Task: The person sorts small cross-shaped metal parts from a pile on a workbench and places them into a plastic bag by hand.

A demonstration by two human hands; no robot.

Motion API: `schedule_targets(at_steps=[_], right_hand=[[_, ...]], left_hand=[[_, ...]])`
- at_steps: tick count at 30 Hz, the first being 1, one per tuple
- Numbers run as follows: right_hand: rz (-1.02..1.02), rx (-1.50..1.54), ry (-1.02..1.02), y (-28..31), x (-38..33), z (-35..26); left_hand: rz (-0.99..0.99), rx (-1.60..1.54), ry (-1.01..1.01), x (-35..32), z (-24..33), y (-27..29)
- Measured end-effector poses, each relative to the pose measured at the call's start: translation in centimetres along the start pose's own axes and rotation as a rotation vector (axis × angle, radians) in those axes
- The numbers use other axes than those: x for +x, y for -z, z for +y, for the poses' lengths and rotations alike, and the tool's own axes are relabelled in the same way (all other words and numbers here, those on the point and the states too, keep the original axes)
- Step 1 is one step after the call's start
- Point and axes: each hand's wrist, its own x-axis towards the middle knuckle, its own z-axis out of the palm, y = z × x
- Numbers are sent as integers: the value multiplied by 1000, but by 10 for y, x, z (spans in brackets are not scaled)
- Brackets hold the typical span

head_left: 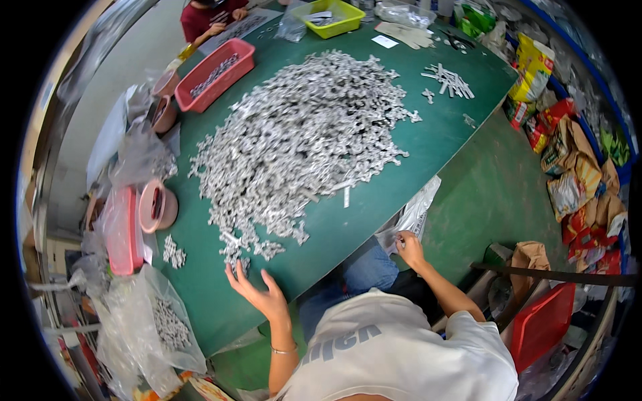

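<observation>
Here, low in the frame, the person's left hand hovers over the near edge of the green worktop, palm turned up and fingers spread wide, holding nothing. It sits just beside the nearest stragglers of the big heap of small silver metal parts, which runs from lower centre up toward the upper middle of the frame. The right hand is off the worktop's edge at right of centre, its fingers closed on the rim of a clear plastic bag that hangs down from the worktop; whether it also pinches a part I cannot tell at this size.

By my reading, the step in hand is gathering parts from the heap's near fringe toward the bag. The next move calls for the left hand to come down onto the loose parts and for the bag mouth to be held open under the edge.

At lower left lies another clear bag of parts. Above it, at the left rim, stand a pink container and a roll of tape. Farther up are a red tray, then a yellow-green tray. A second person's hand works at the top left.
</observation>
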Motion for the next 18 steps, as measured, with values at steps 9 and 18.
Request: schedule_targets(at_steps=[9,18], right_hand=[[-487,-1035,360,-68,57,81],[-447,-1033,426,-33,61,139]], left_hand=[[-62,118,-12,-20,26,-29],[13,111,-38,-26,20,-43]])
